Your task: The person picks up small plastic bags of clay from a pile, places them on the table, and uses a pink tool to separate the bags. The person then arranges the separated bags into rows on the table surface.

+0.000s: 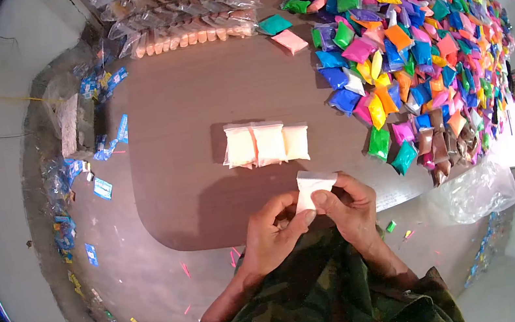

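White packet (314,187): up between both hands, right there at the near edge of the bench (177,106), tilted a little, its flat end pointing away from the body!
Left hand (355,208): clamped on the packet, thumb pressed across its face.
Right hand (273,228): in on the other side, thumb tip at the packet's lower edge, fingers curled; whether it was fully closed, the view could not tell.
Peach packets (269,143): three of them, side by side just beyond the hands, the middle one lapping its neighbour.
Coloured heap (399,42): what a spread, orange, blue, green, pink and yellow packets piled over the right side!
Bagged rows (184,16): clear bags at the far edge, peach-coloured pieces lined up in the nearest.
Plastic bag (479,192): clear and crumpled, below the heap's near end.
Floor (131,244): blue wrappers scattered to the left.
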Demonstrator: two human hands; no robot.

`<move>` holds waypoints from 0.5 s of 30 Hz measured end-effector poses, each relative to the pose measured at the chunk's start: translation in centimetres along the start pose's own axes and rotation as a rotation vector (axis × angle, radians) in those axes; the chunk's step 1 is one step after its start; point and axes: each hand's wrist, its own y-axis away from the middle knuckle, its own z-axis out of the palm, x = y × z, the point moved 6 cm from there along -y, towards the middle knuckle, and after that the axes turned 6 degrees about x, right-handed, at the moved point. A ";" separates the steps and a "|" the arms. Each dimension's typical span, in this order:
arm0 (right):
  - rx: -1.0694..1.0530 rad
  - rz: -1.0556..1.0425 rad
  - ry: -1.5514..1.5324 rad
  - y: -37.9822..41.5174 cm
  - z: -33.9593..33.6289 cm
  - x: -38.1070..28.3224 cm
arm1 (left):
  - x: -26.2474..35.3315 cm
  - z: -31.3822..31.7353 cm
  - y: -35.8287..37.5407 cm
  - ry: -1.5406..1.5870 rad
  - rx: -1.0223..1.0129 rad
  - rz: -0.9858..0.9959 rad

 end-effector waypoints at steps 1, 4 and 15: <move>-0.006 0.011 -0.009 -0.1 0.4 0.0 | -0.4 -0.3 0.0 -0.001 -0.020 -0.044; -0.012 -0.006 0.018 0.0 1.6 0.0 | -0.8 -1.5 -0.1 -0.041 0.001 -0.047; -0.221 0.066 0.075 -0.4 2.3 0.6 | 1.2 -2.7 -0.3 0.000 0.050 -0.010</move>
